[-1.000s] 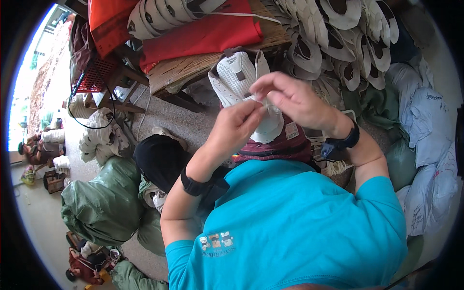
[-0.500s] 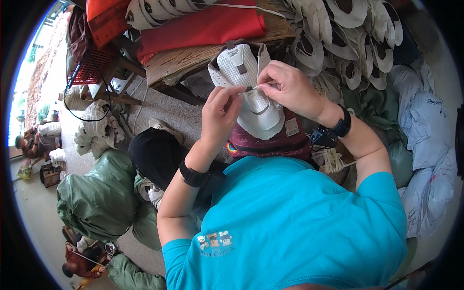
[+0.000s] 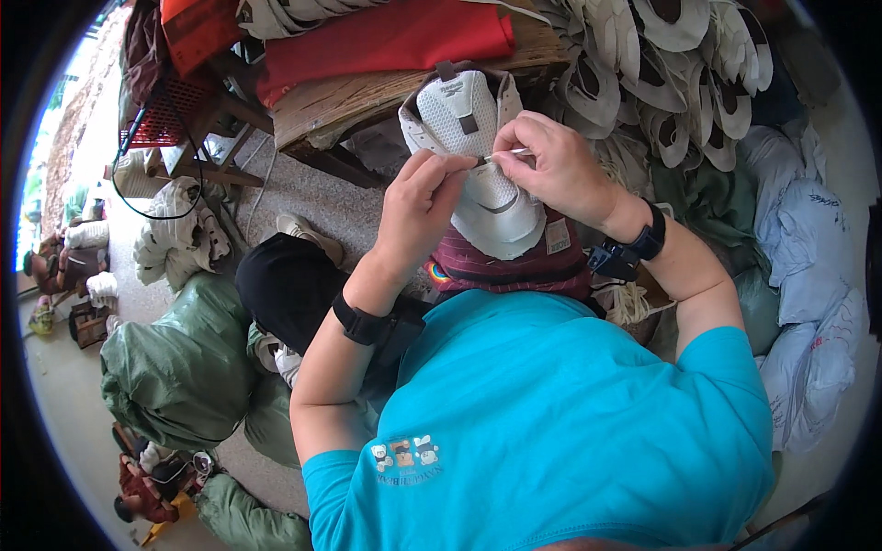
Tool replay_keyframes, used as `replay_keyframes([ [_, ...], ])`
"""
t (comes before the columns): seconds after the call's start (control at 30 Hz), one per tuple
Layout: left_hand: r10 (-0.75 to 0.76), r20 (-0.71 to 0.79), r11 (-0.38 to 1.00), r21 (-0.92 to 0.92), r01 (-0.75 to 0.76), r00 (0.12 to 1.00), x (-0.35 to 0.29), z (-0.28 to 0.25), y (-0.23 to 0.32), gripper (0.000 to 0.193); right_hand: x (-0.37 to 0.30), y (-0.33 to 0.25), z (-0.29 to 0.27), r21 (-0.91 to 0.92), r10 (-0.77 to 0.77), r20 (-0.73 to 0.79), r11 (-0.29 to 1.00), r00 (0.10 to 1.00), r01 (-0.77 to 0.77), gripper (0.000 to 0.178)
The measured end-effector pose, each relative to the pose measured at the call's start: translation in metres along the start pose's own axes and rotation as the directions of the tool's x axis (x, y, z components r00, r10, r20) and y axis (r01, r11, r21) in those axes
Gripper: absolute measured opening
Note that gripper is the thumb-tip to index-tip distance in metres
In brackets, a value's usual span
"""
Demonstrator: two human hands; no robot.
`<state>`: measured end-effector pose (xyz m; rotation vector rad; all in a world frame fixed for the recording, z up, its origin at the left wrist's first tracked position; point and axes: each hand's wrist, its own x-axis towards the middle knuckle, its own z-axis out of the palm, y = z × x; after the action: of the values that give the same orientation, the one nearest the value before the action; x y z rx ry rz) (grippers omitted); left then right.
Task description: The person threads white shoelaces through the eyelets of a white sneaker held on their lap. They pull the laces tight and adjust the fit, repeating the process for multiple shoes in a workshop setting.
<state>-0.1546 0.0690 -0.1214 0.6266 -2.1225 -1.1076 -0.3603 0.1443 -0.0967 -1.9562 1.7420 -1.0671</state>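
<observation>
A white shoe upper (image 3: 501, 234) rests on my lap over a maroon striped cloth (image 3: 514, 274), its toe toward me. Its perforated tongue (image 3: 455, 103), with a dark loop, stands up at the far end. My right hand (image 3: 556, 167) pinches a thin white shoelace (image 3: 521, 151) over the lacing area, a short piece of it sticking out above the thumb. At the upper's left side, my left hand (image 3: 423, 204) is closed, thumb and forefinger pressed together. What lies between those left fingertips is too small to make out.
Beyond the upper stands a wooden bench (image 3: 340, 110) carrying red cloth (image 3: 386, 48) and more uppers. Bundled uppers (image 3: 675, 83) hang at the far right. Green sacks (image 3: 179, 363) lie on the left, white sacks (image 3: 808, 275) on the right. Other people sit farther left.
A white lace end now shows above my right fingers. My left hand has shifted slightly, staying beside the upper. The whole view has moved a little.
</observation>
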Motion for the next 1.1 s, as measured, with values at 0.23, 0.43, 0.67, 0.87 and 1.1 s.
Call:
replay_keyframes([
  [0.23, -0.034, -0.01, 0.999, -0.031, 0.034, 0.999, -0.003, 0.001, 0.0, 0.018, -0.003, 0.004, 0.003, 0.134, 0.06, 0.038, 0.989, 0.997, -0.064, 0.008],
  [0.43, -0.079, -0.022, 0.992, -0.104, 0.076, 0.997, -0.005, 0.005, -0.004, 0.019, 0.003, 0.007, -0.004, 0.374, 0.209, 0.189, 0.888, 0.96, -0.267, 0.008],
  [0.67, -0.051, -0.025, 0.996, -0.08, 0.049, 0.998, -0.003, 0.005, -0.006, 0.018, 0.0, 0.001, 0.008, 0.071, -0.003, 0.059, 0.997, 0.998, -0.002, 0.014],
  [0.87, -0.103, -0.011, 0.995, -0.014, 0.103, 0.995, -0.003, 0.006, -0.001, 0.023, 0.006, 0.003, -0.007, 0.127, 0.048, 0.126, 0.99, 0.991, -0.064, 0.014],
  [1.1, -0.152, -0.06, 0.988, -0.038, 0.15, 0.987, -0.005, 0.012, -0.003, 0.023, 0.003, 0.001, 0.008, 0.102, 0.029, 0.091, 0.994, 0.995, -0.039, 0.015],
])
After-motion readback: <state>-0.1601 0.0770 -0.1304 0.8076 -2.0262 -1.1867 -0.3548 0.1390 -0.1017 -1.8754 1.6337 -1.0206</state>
